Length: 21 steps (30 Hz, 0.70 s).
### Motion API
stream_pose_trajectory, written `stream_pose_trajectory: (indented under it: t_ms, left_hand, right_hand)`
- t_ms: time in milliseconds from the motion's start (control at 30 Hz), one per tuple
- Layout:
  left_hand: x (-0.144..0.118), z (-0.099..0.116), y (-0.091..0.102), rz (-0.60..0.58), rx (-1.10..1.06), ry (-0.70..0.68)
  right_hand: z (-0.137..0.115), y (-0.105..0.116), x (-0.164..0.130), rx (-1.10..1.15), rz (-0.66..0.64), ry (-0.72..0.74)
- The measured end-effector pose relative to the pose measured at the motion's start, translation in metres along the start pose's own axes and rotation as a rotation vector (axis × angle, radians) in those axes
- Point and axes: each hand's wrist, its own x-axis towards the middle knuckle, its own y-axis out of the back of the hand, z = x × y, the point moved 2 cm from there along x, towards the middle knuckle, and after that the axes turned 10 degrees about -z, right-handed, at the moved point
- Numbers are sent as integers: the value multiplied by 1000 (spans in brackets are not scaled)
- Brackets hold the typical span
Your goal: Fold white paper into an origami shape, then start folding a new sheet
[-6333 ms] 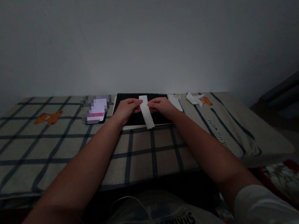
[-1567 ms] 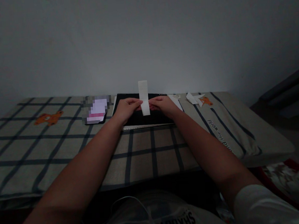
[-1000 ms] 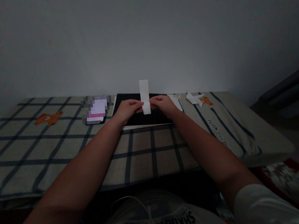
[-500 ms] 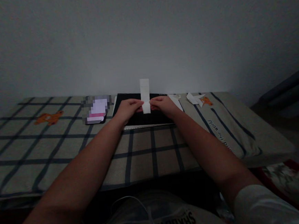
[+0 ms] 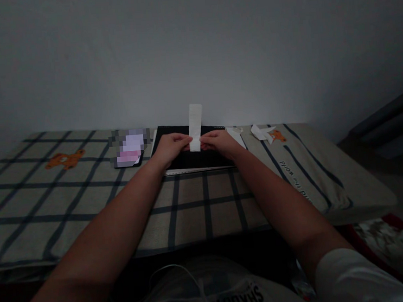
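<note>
A narrow white paper strip (image 5: 195, 123) stands nearly upright between my hands, its top leaning slightly right. My left hand (image 5: 171, 146) pinches its lower left edge and my right hand (image 5: 219, 142) pinches its lower right edge. Both hands hover just over a black spiral notebook (image 5: 188, 160) that lies on the checked bed cover (image 5: 86, 197).
A phone with a lit screen (image 5: 130, 148) lies left of the notebook. White paper scraps (image 5: 261, 132) and a folded sheet (image 5: 237, 136) lie to the right near the wall. A pillow with printed words (image 5: 311, 175) is at the right; the bed edge is near my lap.
The strip, lying flat on the notebook several seconds ago, is now raised upright. Over the last second it rose slightly and its top tilted a little to the right.
</note>
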Motion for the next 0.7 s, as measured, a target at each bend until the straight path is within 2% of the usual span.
stream_pose_trajectory:
  t_ms: [100,333,400,567,700]
  left_hand:
    - [1,-1,0,1,-23,13]
    - [6,-8,2,-104,-98,77]
    - [6,-8,2,-96,-89,69]
    - [4,-6,2,-28,-46,6]
    - [2,-3,0,-32,-56,10]
  right_hand:
    - [0,0,0,-35,41,12]
    - [0,2,3,-63,127,48]
    - [-1,2,2,-39,124,43]
    - [-2,-1,-1,-8,22,-2]
    - [-3,-1,-1,-25,67,13]
